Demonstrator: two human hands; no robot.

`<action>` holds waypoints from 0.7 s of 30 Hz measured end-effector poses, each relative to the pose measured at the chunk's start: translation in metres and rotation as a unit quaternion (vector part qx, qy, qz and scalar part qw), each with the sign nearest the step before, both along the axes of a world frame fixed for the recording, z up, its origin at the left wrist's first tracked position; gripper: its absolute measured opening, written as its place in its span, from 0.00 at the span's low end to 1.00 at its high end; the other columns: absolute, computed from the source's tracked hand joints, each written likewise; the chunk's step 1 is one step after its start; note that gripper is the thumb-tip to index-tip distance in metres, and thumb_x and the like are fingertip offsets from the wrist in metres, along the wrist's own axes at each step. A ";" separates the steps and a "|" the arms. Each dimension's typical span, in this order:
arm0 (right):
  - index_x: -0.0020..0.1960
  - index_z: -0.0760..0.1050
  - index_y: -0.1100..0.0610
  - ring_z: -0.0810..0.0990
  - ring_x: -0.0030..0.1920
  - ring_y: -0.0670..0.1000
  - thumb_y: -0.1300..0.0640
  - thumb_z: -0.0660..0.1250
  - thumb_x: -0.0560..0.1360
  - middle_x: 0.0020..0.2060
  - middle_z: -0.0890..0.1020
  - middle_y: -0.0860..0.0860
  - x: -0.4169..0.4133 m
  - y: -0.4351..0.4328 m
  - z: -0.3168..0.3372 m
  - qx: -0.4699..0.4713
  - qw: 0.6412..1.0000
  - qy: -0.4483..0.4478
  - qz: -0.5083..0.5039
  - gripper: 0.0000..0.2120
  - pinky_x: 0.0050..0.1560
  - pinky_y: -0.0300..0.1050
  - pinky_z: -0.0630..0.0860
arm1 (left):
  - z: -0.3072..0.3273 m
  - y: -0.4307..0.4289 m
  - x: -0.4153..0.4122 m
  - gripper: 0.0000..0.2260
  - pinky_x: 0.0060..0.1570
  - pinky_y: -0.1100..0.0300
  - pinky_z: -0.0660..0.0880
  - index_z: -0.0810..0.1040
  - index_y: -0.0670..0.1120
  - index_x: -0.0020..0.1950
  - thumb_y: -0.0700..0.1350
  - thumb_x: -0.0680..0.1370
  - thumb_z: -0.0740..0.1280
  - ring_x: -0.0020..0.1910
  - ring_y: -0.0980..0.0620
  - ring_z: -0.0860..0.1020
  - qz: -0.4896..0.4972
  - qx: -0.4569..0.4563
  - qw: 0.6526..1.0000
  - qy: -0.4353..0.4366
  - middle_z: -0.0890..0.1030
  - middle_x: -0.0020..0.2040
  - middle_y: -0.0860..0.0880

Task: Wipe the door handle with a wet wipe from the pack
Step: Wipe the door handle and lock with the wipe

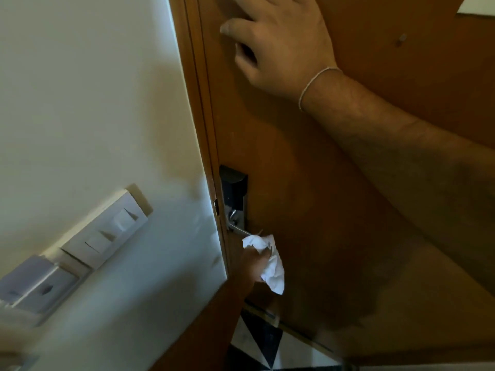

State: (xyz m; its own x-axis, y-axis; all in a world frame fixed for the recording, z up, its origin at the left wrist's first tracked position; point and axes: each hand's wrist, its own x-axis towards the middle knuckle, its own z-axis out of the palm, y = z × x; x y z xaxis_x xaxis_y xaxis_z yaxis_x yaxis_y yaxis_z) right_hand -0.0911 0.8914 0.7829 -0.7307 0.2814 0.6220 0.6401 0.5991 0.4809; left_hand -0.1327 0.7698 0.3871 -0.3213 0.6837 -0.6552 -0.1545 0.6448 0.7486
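Observation:
A silver lever door handle [239, 229] sits under a dark lock plate [232, 187] on a brown wooden door [308, 210], close to the door's left edge. My left hand [253, 266] reaches up from below and grips a crumpled white wet wipe [271, 261]. The wipe's upper end touches the tip of the lever, and the rest hangs down past my fingers. My right hand [278, 41] rests flat on the door high above the handle, fingers apart, holding nothing. The pack of wipes is out of sight.
The wooden door frame [203, 124] meets a cream wall [88, 89] on the left. A white switch panel [107, 231] and a grey card holder [34, 285] hang on that wall. Black-and-white floor tiles [259, 344] show below the door.

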 end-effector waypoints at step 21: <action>0.63 0.86 0.49 0.67 0.82 0.54 0.50 0.63 0.82 0.76 0.77 0.51 0.014 -0.021 -0.033 -0.098 0.966 0.155 0.183 0.16 0.85 0.63 0.52 | 0.207 -0.038 -0.067 0.12 0.50 0.59 0.84 0.85 0.37 0.61 0.45 0.85 0.70 0.47 0.49 0.86 0.168 0.274 0.894 0.312 0.87 0.55 0.38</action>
